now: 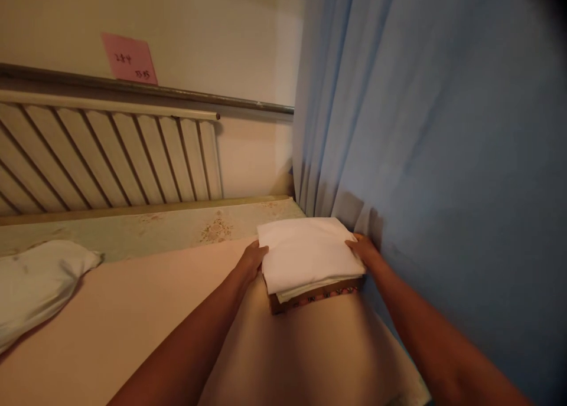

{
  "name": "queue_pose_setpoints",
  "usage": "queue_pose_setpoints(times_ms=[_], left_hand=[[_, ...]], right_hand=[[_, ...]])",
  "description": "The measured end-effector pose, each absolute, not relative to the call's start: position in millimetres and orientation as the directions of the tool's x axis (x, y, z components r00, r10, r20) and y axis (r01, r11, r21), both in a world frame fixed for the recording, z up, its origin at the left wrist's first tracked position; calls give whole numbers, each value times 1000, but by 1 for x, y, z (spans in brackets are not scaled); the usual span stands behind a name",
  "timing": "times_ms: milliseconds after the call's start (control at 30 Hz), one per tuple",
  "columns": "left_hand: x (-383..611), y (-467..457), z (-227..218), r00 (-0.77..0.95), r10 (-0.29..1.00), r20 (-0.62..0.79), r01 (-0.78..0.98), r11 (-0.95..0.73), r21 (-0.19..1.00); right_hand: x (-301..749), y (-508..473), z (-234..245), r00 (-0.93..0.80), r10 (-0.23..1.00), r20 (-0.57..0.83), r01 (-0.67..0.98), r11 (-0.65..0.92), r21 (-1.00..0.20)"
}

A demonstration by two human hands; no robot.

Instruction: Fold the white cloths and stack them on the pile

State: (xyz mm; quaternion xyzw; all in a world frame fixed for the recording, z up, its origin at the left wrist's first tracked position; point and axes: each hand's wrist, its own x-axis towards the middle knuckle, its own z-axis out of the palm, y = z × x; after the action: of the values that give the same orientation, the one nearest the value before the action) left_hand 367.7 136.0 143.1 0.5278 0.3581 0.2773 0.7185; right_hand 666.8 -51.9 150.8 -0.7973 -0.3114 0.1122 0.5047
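A stack of folded cloth (310, 249) is at the middle, beside the curtain. Its top layer is plain white, a paler green-white layer peeks out below, and a brown bottom layer (319, 298) shows a patterned strip along its front. My left hand (253, 259) grips the left side, thumb on the top cloth and fingers hidden beneath or behind. At the right side my right hand (364, 249) holds the stack too, its thumb over the edge. Whether the brown part is cloth or a box I cannot tell. Under the stack lies a bed surface (146, 317) with a pale pinkish sheet.
A blue curtain (434, 146) hangs close along the right. At the left lies a pale pillow (44, 282). Behind the bed are a flower-patterned strip (217, 226), a radiator (110, 158), a pipe (195, 94) and a pink paper card (130, 59) with handwriting.
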Motion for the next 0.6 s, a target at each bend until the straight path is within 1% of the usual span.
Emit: queue_pose_setpoints(times_ms=[100,167,267,333,400,433,500,600], left_hand=[[364,136,148,584,776,-239,9,288,958],[360,133,153,586,770,-253,26,295,955],[355,124,155,596,755,-272,38,312,949],[352,118,153,606,745,-280,40,323,945],[350,113,148,612,735,-291,47,333,942],[350,112,146,613,731,-298,53,338,940],[351,111,142,613,724,-315,69,348,935],[350,110,136,605,718,-343,99,359,928]], right_hand=[[659,-52,160,771,593,233,528,-391,-754],[651,-44,171,725,615,310,626,-400,-669],[630,-19,184,600,691,402,757,-330,-564],[612,3,182,481,763,433,846,-274,-457],[593,22,170,362,840,405,921,-255,-295],[584,28,161,334,867,370,937,-262,-232],[569,36,140,329,889,320,941,-279,-193],[559,35,117,338,885,321,941,-306,-148]])
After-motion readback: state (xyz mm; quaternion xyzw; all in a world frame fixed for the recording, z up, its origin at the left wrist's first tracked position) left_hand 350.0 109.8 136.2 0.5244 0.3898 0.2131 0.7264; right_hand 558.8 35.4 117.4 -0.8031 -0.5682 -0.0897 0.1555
